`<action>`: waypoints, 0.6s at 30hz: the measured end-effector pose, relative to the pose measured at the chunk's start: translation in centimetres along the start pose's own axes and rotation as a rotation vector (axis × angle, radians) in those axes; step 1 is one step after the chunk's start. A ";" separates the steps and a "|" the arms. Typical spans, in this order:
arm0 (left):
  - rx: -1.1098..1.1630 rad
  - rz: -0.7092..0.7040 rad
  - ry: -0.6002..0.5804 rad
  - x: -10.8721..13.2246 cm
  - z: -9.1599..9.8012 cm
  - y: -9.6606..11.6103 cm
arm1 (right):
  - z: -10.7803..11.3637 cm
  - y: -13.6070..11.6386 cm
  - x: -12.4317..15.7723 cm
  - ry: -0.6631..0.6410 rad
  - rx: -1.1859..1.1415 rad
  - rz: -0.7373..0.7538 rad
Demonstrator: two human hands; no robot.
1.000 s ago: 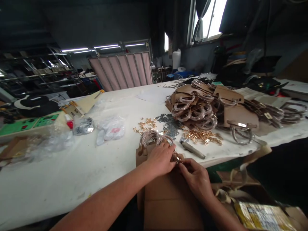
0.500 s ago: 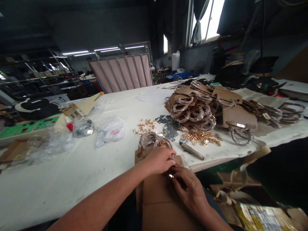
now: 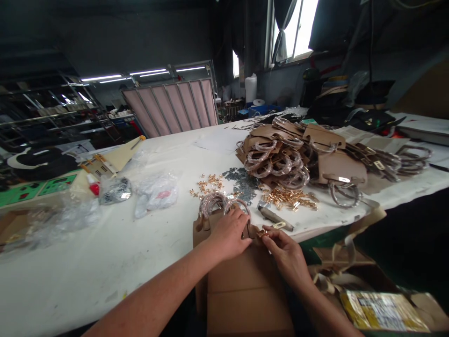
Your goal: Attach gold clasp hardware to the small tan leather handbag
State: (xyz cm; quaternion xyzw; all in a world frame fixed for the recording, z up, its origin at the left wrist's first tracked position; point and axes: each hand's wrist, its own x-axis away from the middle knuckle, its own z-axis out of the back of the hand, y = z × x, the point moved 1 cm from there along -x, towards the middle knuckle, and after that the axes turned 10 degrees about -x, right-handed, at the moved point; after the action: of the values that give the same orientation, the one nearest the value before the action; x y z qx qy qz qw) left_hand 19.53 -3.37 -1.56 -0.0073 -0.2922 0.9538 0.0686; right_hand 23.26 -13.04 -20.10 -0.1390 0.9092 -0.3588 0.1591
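Note:
A brown bag piece (image 3: pixel 245 295) stands upright against the table's near edge, with plastic-wrapped handles (image 3: pixel 213 202) looped at its top. My left hand (image 3: pixel 229 234) is closed over its upper edge beside a handle, fingers bent around it. My right hand (image 3: pixel 286 252) pinches a small gold clasp part (image 3: pixel 261 232) at the piece's upper right corner, fingertips together. Just above those fingers shows a gold slotted plate (image 3: pixel 279 225); whether it is attached to the brown piece I cannot tell. Behind it lies a grey-brown rod-shaped tool (image 3: pixel 277 218).
Gold fittings (image 3: pixel 293 198) lie beside dark metal plates (image 3: pixel 242 182). A pile of brown bag pieces with wrapped handles (image 3: pixel 277 154) fills the table's right side. Clear plastic bags (image 3: pixel 156 194) lie left on the white table (image 3: pixel 140 262). An open carton with a yellow package (image 3: pixel 384 311) is lower right.
My right hand has moved right and up, to the piece's corner, carrying the gold clasp part. The left hand stays at the upper edge. The view has shifted slightly.

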 end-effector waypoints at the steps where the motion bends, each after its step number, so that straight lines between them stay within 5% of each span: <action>1: -0.052 0.010 -0.005 0.0 0.0 0.2 | 0.3 -0.1 -0.3 0.000 -0.002 -0.017; 4: -0.170 0.039 -0.029 -0.3 0.1 0.9 | 1.0 -0.6 -0.9 -0.013 0.142 -0.018; 9: -0.254 0.051 -0.051 -0.7 0.6 1.7 | 1.5 -1.4 -1.8 -0.066 0.392 0.186; 18: 0.047 0.240 -0.106 -0.3 3.1 0.7 | 1.3 -4.9 -0.4 0.001 0.066 0.152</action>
State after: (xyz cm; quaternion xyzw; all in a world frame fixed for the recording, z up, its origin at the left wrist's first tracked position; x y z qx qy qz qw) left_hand 19.55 -5.66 0.64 0.0098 -0.2702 0.9608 -0.0612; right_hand 24.85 -17.14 -17.53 -0.0642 0.9049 -0.3754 0.1899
